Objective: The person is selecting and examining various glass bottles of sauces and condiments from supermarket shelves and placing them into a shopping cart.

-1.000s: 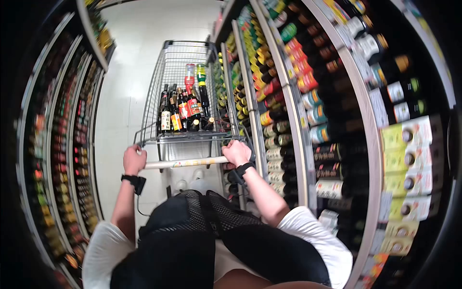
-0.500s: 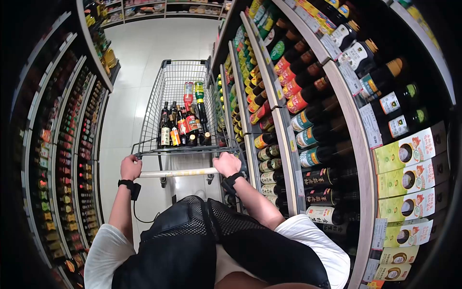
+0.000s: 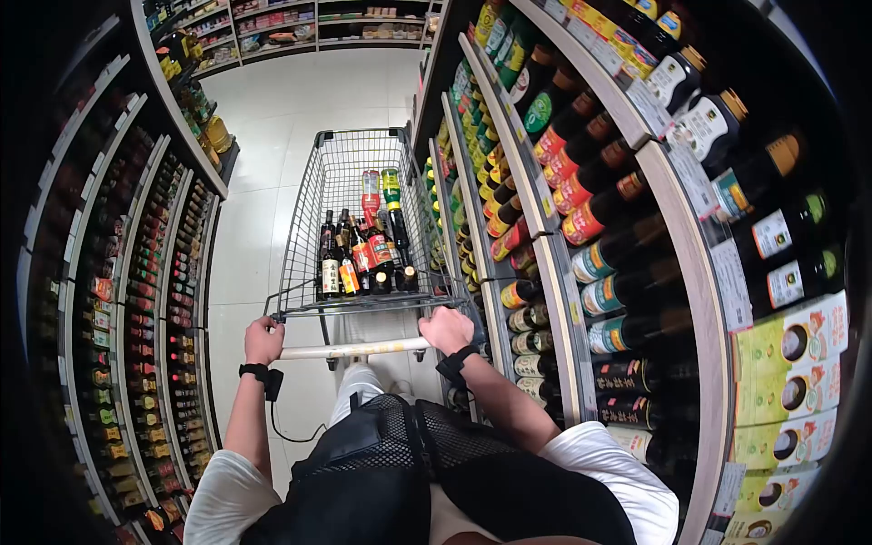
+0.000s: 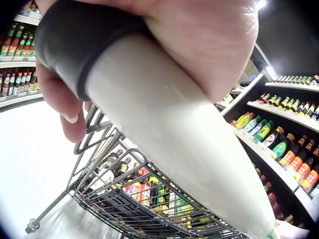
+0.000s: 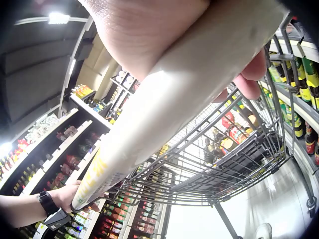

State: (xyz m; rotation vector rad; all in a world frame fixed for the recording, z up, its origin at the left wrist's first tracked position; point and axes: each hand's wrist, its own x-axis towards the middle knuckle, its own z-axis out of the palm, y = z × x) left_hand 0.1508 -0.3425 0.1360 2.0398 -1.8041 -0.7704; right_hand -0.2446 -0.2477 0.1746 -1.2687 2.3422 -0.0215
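Observation:
A metal shopping cart [image 3: 314, 173] stands in front of the person in a shop aisle. At the left end of its white handle [image 3: 354, 349], the left hand [image 3: 263, 341] grips near the dark end cap [image 4: 65, 45], its fingertips showing past the far side. The right hand [image 3: 448, 329] holds the handle's other end, and its fingers curl round beneath the bar in the right wrist view. Inside the basket, several dark sauce bottles [image 3: 329, 272] stand close together. Behind them are a red-topped bottle [image 3: 371, 186] and a green-and-yellow-topped one [image 3: 391, 188].
Close along the cart's right side runs a shelf rack [image 3: 568, 300] full of bottles, with green-and-white boxes [image 3: 790, 395] nearer the person. Another bottle rack [image 3: 136, 300] lines the left. Pale floor tiles [image 3: 250, 218] stretch ahead to a shelf [image 3: 318, 34] across the aisle's far end.
The head view has tilted up, so the far shelf has come into sight and the cart appears lower. A leg has stepped forward under the handle. Both hands keep their hold.

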